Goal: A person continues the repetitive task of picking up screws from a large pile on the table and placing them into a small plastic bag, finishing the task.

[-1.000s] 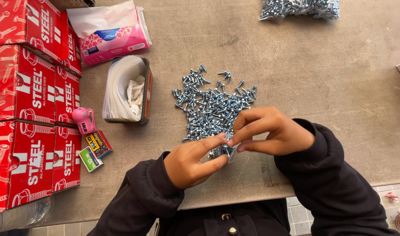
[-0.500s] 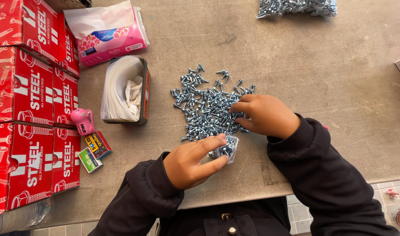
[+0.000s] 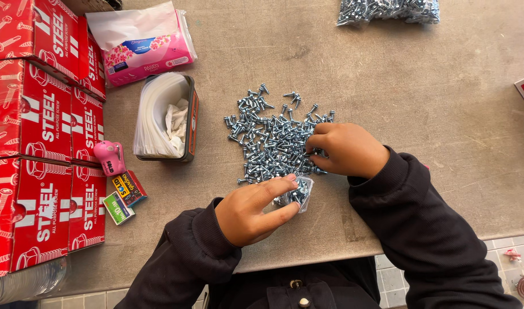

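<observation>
A loose pile of small silver screws (image 3: 270, 140) lies on the grey table (image 3: 422, 109). My left hand (image 3: 253, 209) pinches a small clear plastic bag (image 3: 296, 193) that holds some screws, at the near edge of the pile. My right hand (image 3: 345, 150) rests on the pile's right side, fingers curled over screws; what lies under them is hidden. Both arms wear dark sleeves.
Red screw boxes (image 3: 39, 131) are stacked along the left. A small tin lined with white plastic (image 3: 165, 117), a pink tissue pack (image 3: 142, 46), a pink small object (image 3: 109, 156) and two small packets (image 3: 124, 197) sit nearby. Bagged screws (image 3: 388, 10) lie far back.
My right hand has drawn away from the little bag and moved up onto the screw pile. My left hand has kept its hold on the bag.
</observation>
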